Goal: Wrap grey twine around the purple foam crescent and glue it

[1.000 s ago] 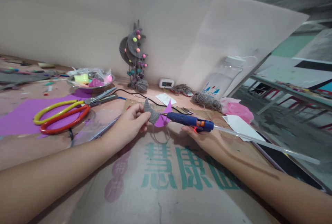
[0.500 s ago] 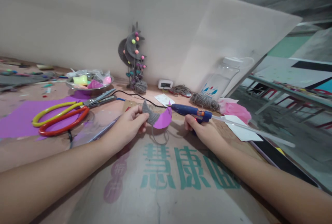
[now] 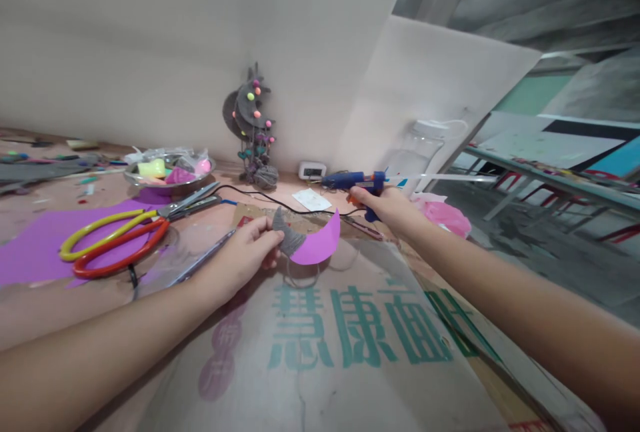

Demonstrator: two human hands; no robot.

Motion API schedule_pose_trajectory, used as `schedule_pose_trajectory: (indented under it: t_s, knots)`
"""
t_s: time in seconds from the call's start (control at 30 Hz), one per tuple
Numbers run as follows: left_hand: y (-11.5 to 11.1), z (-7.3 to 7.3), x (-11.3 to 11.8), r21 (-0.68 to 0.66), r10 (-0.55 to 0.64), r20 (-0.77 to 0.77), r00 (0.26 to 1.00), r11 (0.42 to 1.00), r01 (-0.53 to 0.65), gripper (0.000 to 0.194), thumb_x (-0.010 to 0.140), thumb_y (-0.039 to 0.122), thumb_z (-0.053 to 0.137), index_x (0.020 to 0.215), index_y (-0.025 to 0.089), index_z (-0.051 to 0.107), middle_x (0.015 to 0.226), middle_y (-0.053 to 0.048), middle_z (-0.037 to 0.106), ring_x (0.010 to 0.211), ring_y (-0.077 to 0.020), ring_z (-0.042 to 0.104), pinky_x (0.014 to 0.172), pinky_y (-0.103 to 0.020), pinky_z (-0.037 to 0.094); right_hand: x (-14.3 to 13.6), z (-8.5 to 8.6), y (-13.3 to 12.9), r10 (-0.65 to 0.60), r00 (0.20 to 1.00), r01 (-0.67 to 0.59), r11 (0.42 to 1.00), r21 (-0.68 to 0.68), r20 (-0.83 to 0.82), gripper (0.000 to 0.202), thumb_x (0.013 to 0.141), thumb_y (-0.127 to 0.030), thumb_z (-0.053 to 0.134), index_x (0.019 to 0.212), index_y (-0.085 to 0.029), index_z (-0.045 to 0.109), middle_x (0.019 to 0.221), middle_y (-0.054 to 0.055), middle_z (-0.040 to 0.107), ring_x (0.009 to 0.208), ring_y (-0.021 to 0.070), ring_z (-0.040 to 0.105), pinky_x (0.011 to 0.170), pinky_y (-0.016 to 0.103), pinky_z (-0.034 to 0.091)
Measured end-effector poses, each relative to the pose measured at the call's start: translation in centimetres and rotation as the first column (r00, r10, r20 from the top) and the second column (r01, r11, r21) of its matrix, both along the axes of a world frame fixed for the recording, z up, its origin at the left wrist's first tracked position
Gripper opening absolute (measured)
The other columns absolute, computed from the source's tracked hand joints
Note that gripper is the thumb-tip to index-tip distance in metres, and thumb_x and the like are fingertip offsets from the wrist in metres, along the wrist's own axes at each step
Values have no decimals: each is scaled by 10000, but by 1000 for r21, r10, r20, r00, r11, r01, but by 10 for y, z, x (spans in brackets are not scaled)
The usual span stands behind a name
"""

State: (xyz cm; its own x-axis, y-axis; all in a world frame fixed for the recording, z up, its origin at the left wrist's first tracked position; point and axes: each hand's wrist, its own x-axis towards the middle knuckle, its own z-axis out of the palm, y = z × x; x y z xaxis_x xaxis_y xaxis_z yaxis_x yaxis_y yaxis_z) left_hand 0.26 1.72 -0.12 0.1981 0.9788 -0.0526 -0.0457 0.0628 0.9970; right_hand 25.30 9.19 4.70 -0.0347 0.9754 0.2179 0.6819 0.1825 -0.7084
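My left hand [image 3: 260, 243] pinches the left end of a crescent moon cutout [image 3: 319, 243]. Grey yarn [image 3: 289, 232] wraps that end, while the rest is bare purple. A loop of yarn hangs below it over the printed cardboard [image 3: 350, 379]. Farther back and to the right, my right hand [image 3: 383, 204] is closed round the handle of a blue glue gun [image 3: 345, 181]. Its nozzle points left, apart from the crescent, and a long clear glue stick [image 3: 445, 178] sticks out behind.
Scissors with yellow and red handles [image 3: 113, 240] lie left on purple sheet [image 3: 30, 235]. Behind stand a metal bowl [image 3: 170, 187], a moon ornament [image 3: 250, 119], a small clock [image 3: 313, 171] and a clear bottle [image 3: 423, 152]. A black cord [image 3: 270, 197] crosses the table.
My right hand has lifted the glue gun up and away from the crescent, toward the back. My left hand still holds the crescent, and the view has shifted slightly.
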Motion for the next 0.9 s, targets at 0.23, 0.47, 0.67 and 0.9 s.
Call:
schedule_pose_trajectory:
  t_s: [0.23,0.47,0.67,0.9]
  knots:
    - [1,-4,0,1,-14,30,999,1000,14,137,759,282,540,706,173,478,517,64,490,428,-56,446,432,-155,334,-8,-23,54,-12,992,10,1000,21,125,337,769,-424,573,823,-104,662,705,60,659,623,136,573,565,224,429]
    - [6,-7,-1,11,-20,28,999,1000,20,137,767,287,528,716,172,475,528,62,502,442,-54,453,439,-153,336,-10,-43,64,29,973,-28,1000,-8,230,384,780,-467,576,866,-100,651,694,72,668,630,164,607,608,253,465]
    - [8,-6,-1,-10,20,51,998,1000,-19,136,772,280,519,726,160,475,538,57,515,436,-48,461,438,-156,343,7,-39,44,67,932,-81,996,25,356,545,787,-471,570,1186,-101,538,1139,165,616,1001,272,594,836,345,447]
    - [7,-3,-1,-32,74,85,994,997,-72,115,759,260,508,707,161,479,543,39,551,433,-60,479,435,-174,356,-8,-19,-31,227,858,-300,949,92,461,312,906,-367,419,1063,-208,637,1152,73,624,1080,231,547,934,335,378]
